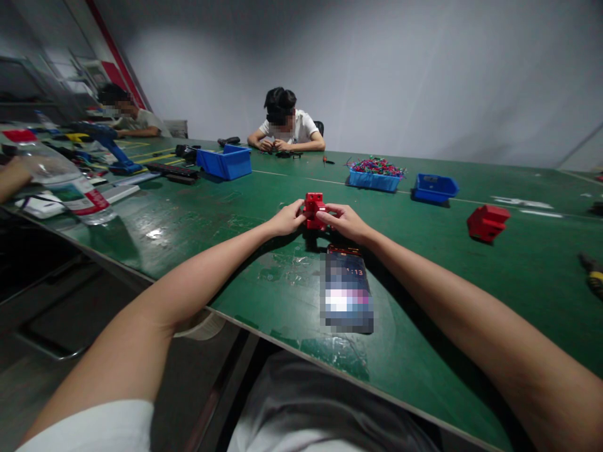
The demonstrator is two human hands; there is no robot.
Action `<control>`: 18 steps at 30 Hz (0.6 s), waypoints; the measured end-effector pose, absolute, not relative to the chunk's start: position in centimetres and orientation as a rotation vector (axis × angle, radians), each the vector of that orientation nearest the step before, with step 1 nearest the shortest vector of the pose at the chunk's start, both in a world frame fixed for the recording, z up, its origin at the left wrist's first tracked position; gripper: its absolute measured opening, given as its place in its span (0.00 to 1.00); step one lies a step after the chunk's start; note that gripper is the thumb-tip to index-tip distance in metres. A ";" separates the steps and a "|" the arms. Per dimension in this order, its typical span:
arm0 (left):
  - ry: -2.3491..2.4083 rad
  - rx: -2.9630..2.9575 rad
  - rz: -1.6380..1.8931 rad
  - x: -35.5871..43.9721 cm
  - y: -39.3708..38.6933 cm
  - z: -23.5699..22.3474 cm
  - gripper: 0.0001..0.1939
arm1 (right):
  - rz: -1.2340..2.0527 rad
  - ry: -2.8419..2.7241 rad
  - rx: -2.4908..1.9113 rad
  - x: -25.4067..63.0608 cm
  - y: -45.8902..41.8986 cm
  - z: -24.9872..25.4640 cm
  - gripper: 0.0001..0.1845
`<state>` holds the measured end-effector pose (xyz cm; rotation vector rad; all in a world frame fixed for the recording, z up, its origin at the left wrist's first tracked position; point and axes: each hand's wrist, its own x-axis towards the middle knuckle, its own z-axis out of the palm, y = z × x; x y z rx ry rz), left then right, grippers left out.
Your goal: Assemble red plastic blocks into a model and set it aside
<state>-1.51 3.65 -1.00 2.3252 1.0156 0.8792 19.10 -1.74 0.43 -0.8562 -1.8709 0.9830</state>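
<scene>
Between my two hands, just above the green table [264,276], is a small red block-like part [313,204] with holes or notches in its top. My left hand [286,220] grips its left side with fingers closed. From the right, my right hand [346,221] pinches the same part, thumb in front. Its lower edge and what lies behind the fingers are hidden. Below my right hand lies a phone [348,295] with its screen lit. Further right stands a similar, larger-looking red block [488,223].
A blue bin [380,181] heaped with coloured wires stands beyond my hands, beside another blue bin [434,189]. To the left are a larger blue bin [225,163], a cordless drill [113,144] and a plastic bottle [70,182]. A co-worker [287,122] sits opposite.
</scene>
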 end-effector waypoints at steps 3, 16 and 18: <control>1.007 2.336 0.859 -1.5 3.8 -1.0 0.19 | 0.998 -1.905 -0.839 19.3 -1.6 0.3 0.25; 1.014 2.364 0.866 -1.6 4.0 -1.4 0.18 | 1.005 -1.904 -0.848 18.8 -1.4 0.3 0.25; 1.017 2.357 0.862 -1.6 4.0 -1.4 0.18 | 0.990 -1.908 -0.855 18.8 -1.4 0.3 0.26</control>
